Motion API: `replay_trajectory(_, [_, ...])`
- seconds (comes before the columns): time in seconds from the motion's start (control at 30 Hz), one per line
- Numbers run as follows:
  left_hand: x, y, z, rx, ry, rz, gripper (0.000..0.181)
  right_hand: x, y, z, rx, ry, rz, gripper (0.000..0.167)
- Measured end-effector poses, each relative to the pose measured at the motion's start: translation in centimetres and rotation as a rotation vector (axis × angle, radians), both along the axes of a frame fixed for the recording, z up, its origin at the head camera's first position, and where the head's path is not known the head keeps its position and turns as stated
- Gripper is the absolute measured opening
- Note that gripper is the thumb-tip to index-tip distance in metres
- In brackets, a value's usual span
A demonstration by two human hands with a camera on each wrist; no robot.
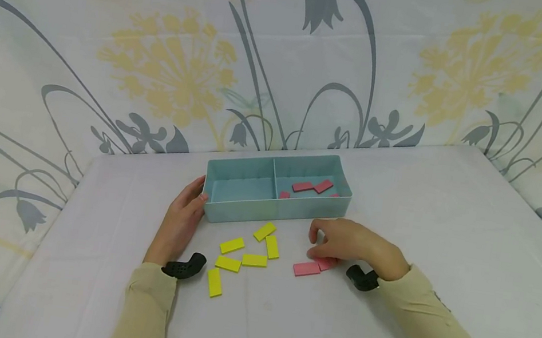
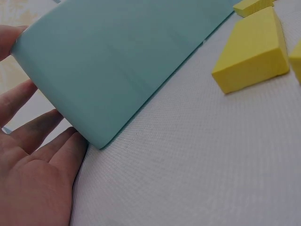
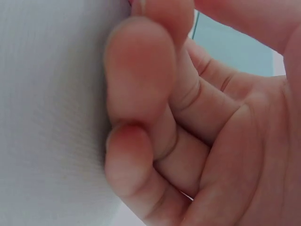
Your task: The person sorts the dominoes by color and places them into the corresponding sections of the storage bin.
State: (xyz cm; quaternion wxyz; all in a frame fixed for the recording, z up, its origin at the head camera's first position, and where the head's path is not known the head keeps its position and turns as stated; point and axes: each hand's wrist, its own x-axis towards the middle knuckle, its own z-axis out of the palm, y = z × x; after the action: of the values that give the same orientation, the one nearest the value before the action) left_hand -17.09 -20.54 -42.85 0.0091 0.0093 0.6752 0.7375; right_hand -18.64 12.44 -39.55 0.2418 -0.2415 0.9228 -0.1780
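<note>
A pale blue-green box [image 1: 242, 209] with two compartments stands at the back of the table. My left hand [image 1: 181, 225] rests against its left end, thumb at the front corner; in the left wrist view, fairly straight fingers [image 2: 35, 129] touch that end wall. My right hand [image 1: 351, 241] is low over the table in front of the box, fingers curled, at a pink domino-like block [image 1: 326, 263] partly hidden beneath it. Another pink block [image 1: 306, 269] lies just left of that one. Curled fingertips [image 3: 141, 70] fill the right wrist view, hiding whether they grip the block.
Several yellow domino-like blocks [image 1: 254, 260] lie flat between the hands, in front of the box. The box's right compartment contains several pink blocks [image 1: 302, 187]; its left one [image 1: 242, 185] shows bare floor. A patterned cloth [image 1: 287, 56] hangs behind the white-covered table [image 1: 269, 330].
</note>
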Motion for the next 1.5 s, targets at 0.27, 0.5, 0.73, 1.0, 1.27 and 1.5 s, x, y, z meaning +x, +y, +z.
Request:
replay_trajectory(0.27, [-0.1, -0.01, 0.06, -0.004, -0.004, 0.003, 0.059, 0.4, -0.35, 0.17, 0.042, 0.068, 0.009, 0.021])
replay_trajectory(0.5, [-0.11, 0.02, 0.04, 0.039, 0.012, -0.009, 0.056, 0.51, -0.47, 0.24, 0.04, 0.075, 0.018, 0.016])
replay_trajectory(0.73, [-0.08, 0.02, -0.02, 0.035, 0.013, -0.006, 0.051, 0.53, -0.56, 0.25, 0.049, 0.069, 0.037, 0.009])
replay_trajectory(1.0, [-0.02, -0.03, -0.11, 0.023, 0.014, -0.004, 0.052, 0.61, -0.47, 0.42, 0.026, 0.012, 0.031, 0.006])
replay_trajectory(1.27, [0.02, -0.01, -0.03, 0.025, 0.016, -0.009, 0.053, 0.29, 0.04, 0.15, -0.071, -0.035, 0.05, 0.009])
replay_trajectory(1.5, [0.01, -0.01, -0.03, 0.033, 0.012, -0.009, 0.054, 0.2, 0.25, 0.31, -0.107, -0.063, 0.072, 0.006])
